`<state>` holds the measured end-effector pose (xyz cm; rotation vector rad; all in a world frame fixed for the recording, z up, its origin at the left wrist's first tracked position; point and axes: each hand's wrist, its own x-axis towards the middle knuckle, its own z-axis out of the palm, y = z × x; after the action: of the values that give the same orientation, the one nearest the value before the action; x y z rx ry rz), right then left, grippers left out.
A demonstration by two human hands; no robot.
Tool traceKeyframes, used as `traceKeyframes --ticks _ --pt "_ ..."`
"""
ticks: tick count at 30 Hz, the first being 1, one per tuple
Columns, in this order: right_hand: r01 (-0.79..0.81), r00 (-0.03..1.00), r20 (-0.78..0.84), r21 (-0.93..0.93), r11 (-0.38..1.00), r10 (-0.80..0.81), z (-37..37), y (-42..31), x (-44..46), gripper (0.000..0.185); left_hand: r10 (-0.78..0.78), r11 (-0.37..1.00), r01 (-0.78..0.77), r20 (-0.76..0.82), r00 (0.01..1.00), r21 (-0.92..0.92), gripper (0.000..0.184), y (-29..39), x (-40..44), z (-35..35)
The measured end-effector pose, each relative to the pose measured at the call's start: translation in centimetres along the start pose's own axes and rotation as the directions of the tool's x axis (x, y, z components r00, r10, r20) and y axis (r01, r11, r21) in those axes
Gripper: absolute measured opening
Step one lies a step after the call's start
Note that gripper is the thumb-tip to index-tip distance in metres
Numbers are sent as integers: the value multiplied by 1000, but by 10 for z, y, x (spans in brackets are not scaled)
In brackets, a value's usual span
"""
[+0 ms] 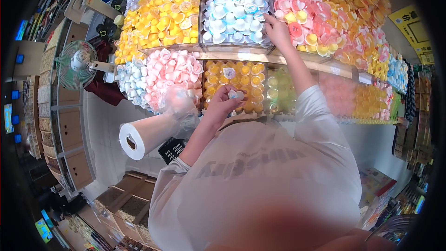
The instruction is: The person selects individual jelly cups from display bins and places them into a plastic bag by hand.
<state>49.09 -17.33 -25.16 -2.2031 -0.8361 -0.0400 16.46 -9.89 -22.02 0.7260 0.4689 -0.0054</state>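
My left hand (223, 103) pinches a small white jelly cup (236, 95) with blue print on its lid, above a bin of orange jelly cups (255, 79). At the right side of a clear bin (200, 23) is my right hand (277, 31), its fingers curled and drawn together. White and blue jelly cups (232, 16) fill that bin. Whatever lies between my right fingertips, if anything, is too small to make out.
Yellow jelly cups (165, 21) lie left of the white ones, pink ones (316, 16) to the right. Pale pink cups (172, 72) sit lower left. A roll of plastic bags (146, 135) projects near my left forearm. A fan (76, 65) stands farther left.
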Motion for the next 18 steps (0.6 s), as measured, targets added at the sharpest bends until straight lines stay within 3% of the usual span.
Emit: traceKeyframes --ticks 4,8,11,13,14,16,17,18 --pt "-25 992 -117 119 993 39 12 23 9 30 0 1000 0 -4 1000 -1 31 1 0 0" --pt "-206 978 -8 149 967 209 -1 17 17 28 2 1000 -2 -6 1000 8 31 1 0 0" --pt "-121 982 -141 66 990 129 -7 24 30 25 6 1000 -6 0 1000 1 31 1 0 -1" --pt "50 978 -177 -301 952 -107 -23 23 39 22 10 1000 -10 2 1000 -11 32 0 -1 -2" --pt "50 978 -176 -301 952 -107 -28 19 43 22 11 1000 -11 2 1000 -11 32 0 -1 -2" --pt "70 997 63 -447 892 -47 -36 9 50 20 8 1000 -8 -9 1000 8 32 1 -1 -1" --pt "70 997 62 -448 891 -47 -37 3 52 20 9 1000 -9 -8 1000 8 32 0 -1 -2" --pt "121 984 174 -494 861 -39 -37 -4 54 19 15 1000 -15 -6 1000 12 31 0 -1 -2"
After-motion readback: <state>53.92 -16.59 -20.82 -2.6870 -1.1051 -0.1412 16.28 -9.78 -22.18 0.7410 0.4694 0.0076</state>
